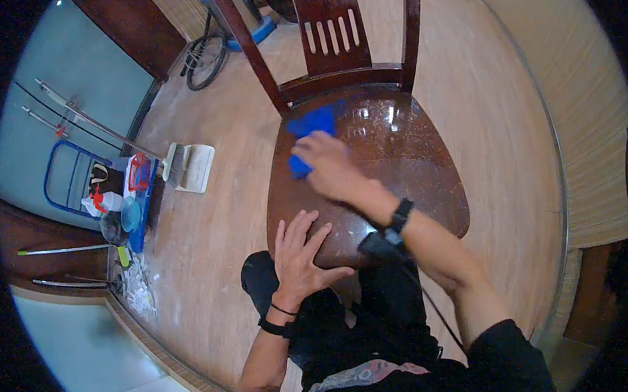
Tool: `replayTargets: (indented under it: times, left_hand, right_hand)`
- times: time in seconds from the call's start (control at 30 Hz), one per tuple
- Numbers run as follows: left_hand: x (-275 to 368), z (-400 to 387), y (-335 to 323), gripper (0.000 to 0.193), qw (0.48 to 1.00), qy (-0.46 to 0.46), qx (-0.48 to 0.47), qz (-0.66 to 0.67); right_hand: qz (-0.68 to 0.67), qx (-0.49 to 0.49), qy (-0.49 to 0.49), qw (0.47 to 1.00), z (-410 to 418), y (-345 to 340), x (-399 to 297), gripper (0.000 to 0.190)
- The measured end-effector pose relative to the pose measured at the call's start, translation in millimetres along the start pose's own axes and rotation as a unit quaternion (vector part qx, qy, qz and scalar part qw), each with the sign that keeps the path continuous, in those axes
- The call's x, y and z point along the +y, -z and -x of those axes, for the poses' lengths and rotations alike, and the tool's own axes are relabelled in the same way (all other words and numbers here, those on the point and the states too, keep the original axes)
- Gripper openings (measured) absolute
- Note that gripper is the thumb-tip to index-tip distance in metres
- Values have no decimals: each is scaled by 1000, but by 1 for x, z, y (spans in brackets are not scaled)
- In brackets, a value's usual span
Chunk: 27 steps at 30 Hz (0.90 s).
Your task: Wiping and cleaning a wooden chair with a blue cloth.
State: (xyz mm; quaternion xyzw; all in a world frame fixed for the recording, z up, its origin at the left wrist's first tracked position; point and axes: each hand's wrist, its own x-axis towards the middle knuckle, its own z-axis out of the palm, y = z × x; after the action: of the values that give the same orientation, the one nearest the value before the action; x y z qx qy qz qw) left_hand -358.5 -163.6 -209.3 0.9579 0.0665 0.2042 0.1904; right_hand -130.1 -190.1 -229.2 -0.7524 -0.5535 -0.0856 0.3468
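Note:
A dark brown wooden chair (391,183) stands in front of me, its slotted backrest (337,34) on the far side. The glossy seat shows pale scuffs and scratches, mostly toward the back. With my right hand (325,156) I grip a blue cloth (314,121), pressed on the left rear part of the seat; the hand is slightly blurred. My left hand (301,248) rests with fingers spread on the seat's front left edge, holding nothing. A small black device (380,244) on a cable hangs over the front edge, below my right wrist.
To the left, a blue platform trolley (138,236) carries a spray bottle (104,203), a teal bowl (131,214) and a red pack (138,172). A broom (174,164) and dustpan (198,169) stand beside it. Behind the chair is a vacuum cleaner with a black hose (205,62). Debris (139,290) lies by the wall.

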Motion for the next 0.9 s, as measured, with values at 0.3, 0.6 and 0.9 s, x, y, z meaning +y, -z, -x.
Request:
replayTargets:
  times: [0.3,0.6,0.9]
  left_hand:
    - [3,-3,4,96,999,30,-33,-20]
    - [2,-2,2,101,998,43,-38,-39]
    - [10,-10,5,101,996,67,-55,-26]
  right_hand:
    - [-90,-1,71,993,2,-16,-23,46]
    - [48,73,-7,996,85,118,75,48]
    - [59,30,-48,997,106,142,87,58]
